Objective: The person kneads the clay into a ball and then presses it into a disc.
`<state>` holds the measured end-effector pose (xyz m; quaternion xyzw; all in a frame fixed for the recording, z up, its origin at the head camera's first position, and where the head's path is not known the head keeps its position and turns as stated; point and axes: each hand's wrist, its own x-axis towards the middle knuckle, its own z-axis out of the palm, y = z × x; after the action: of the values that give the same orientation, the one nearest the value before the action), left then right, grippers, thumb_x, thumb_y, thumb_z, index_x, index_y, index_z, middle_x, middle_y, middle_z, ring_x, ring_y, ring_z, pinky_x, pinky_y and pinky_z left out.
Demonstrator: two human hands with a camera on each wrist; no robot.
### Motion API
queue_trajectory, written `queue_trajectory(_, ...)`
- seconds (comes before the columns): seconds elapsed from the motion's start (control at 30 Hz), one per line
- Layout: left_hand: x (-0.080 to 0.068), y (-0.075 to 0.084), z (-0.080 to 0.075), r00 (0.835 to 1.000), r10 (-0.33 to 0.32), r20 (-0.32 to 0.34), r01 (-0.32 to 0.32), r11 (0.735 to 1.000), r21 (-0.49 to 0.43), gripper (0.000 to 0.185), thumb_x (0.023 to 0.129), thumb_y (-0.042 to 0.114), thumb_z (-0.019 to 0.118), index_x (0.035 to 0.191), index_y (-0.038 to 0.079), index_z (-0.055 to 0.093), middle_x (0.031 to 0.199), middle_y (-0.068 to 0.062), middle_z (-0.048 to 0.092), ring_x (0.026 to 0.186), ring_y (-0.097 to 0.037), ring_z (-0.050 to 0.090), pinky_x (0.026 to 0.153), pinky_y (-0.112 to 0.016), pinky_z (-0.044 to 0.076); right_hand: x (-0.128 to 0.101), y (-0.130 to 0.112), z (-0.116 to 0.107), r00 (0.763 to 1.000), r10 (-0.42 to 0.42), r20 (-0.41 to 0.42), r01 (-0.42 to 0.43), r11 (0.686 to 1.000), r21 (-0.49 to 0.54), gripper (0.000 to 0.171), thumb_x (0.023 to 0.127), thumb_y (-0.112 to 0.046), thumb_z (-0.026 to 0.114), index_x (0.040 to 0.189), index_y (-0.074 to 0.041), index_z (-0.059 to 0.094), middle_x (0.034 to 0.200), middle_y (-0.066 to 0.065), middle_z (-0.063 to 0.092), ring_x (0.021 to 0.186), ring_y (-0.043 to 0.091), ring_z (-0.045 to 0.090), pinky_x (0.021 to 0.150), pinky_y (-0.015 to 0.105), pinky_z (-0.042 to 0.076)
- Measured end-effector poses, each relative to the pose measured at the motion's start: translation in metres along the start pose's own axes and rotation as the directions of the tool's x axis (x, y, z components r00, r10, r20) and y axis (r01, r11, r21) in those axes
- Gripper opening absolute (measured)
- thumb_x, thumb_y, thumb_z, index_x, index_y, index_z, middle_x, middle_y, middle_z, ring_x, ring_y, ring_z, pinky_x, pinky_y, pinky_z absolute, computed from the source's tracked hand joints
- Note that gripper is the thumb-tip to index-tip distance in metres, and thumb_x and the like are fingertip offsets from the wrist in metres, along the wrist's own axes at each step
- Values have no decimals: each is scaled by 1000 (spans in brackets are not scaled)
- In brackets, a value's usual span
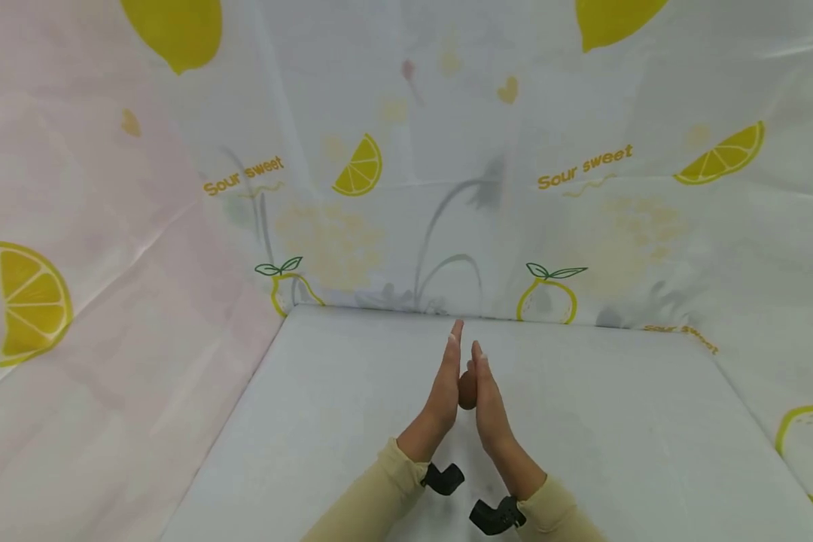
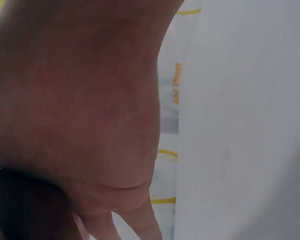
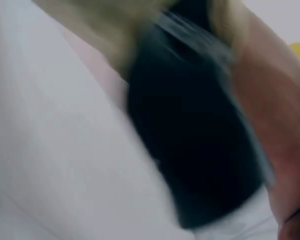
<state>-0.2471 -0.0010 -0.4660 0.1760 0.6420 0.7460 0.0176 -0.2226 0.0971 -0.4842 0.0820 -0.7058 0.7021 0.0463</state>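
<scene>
In the head view both hands stand upright over the white table (image 1: 616,429), palms facing each other and fingers straight. My left hand (image 1: 447,380) and my right hand (image 1: 490,395) are almost touching, and a thumb shows in the narrow gap. I see nothing held in either hand. Each wrist carries a small black camera (image 1: 443,478) below a beige sleeve (image 1: 373,504). The left wrist view is filled by my left hand's palm (image 2: 80,110) beside the white table surface (image 2: 245,125). The blurred right wrist view shows the other wrist's black camera (image 3: 190,130) and beige sleeve (image 3: 90,25).
Cloth walls (image 1: 447,150) printed with yellow lemons and "Sour sweet" close the table in at the back, left and right. The left wall (image 1: 95,301) is pinkish. The table's bare white top (image 1: 325,391) spreads on both sides of the hands.
</scene>
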Motion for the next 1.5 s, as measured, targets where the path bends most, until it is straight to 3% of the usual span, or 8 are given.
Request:
queue_trajectory(0.3, 11, -4, -4, 989, -90, -121, 98, 993, 67, 70, 109, 54, 25, 165, 13, 14, 170, -5, 11, 155, -22, 6, 123, -53, 7, -24, -10, 12, 972, -230, 42, 233, 969, -84, 56, 114, -25, 16, 162, -1, 3, 170, 9, -1, 155, 28, -3, 117, 13, 7)
queue_trajectory(0.53, 7, -9, -1, 982, -149, -113, 154, 987, 42, 71, 108, 57, 24, 163, 12, 23, 169, -5, 18, 155, -24, 11, 123, -53, 8, -23, -19, 8, 949, -310, 49, 314, 936, -157, 58, 113, -28, 17, 163, -4, 1, 170, 6, -1, 155, 27, -4, 118, 14, 2)
queue_trajectory(0.73, -1, -17, 5, 986, -163, 40, 163, 987, 6, 79, 106, 65, 17, 162, 10, 24, 168, -6, 21, 155, -23, 14, 124, -50, 9, -6, -24, -4, 953, -302, 3, 300, 947, -110, 60, 113, -33, 18, 163, -6, -1, 170, 5, -2, 156, 24, -2, 121, 23, 6)
queue_trajectory(0.93, -5, -22, 6, 971, -72, 227, 82, 996, -36, 81, 107, 62, 10, 163, 5, 7, 170, -9, 5, 156, -23, -2, 124, -49, 1, 13, -14, -20, 989, -124, -79, 120, 991, -63, 64, 112, -42, 18, 164, -9, 1, 170, 6, -1, 155, 19, -2, 124, 47, 2)
queue_trajectory(1.13, -5, -16, 0, 961, 32, 274, -21, 999, -44, 87, 102, 71, 9, 164, 11, 0, 171, -4, -6, 155, -20, -11, 123, -50, -4, 17, 2, -22, 995, -64, -74, 58, 995, -83, 63, 112, -41, 17, 164, -7, 3, 170, 8, 1, 155, 21, -1, 124, 50, 2)
queue_trajectory(1.2, -4, -11, -2, 964, 49, 260, -38, 998, -47, 90, 100, 75, 8, 165, 13, -2, 170, -2, -8, 155, -20, -11, 123, -50, -3, 15, 6, -18, 995, -79, -66, 72, 991, -111, 61, 113, -39, 17, 164, -7, 5, 170, 7, 4, 156, 21, 1, 124, 50, 4)
queue_trajectory(1.3, -1, -6, -2, 980, 30, 198, -23, 999, -38, 87, 100, 74, 9, 165, 16, 0, 170, 1, -6, 155, -19, -9, 123, -50, -1, 7, 14, -10, 990, -114, -79, 103, 986, -133, 58, 114, -35, 17, 164, -8, 6, 146, 23, 47, 156, 22, 9, 124, 45, 8)
queue_trajectory(1.5, 6, -4, -1, 996, -82, -30, 83, 996, 43, 77, 105, 65, 19, 165, 18, 10, 171, 1, 6, 156, -19, 1, 123, -53, 4, -16, 18, 9, 979, -201, -46, 195, 975, -104, 55, 114, -23, 19, 164, -11, 0, 164, 12, 25, 155, 24, 9, 118, 16, 12)
